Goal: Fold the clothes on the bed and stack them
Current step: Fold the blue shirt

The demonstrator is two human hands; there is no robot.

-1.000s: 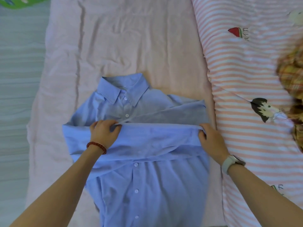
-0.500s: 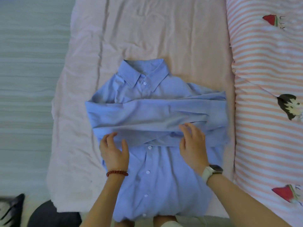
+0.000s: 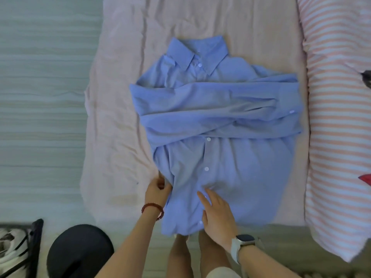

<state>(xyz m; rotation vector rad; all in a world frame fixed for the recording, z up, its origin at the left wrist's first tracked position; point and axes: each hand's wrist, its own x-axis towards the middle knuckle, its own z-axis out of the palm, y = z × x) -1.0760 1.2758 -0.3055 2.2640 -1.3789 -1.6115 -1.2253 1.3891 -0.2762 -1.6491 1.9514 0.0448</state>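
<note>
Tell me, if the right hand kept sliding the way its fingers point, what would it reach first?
The right hand lies flat on the blue shirt, fingers pointing up towards the collar. It would probably cross the button placket, then meet the folded sleeves lying across the chest.

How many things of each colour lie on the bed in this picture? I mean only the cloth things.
Blue: 1, the shirt
Plain pink: 1, the sheet
Pink and white striped: 1, the quilt
Total: 3
</note>
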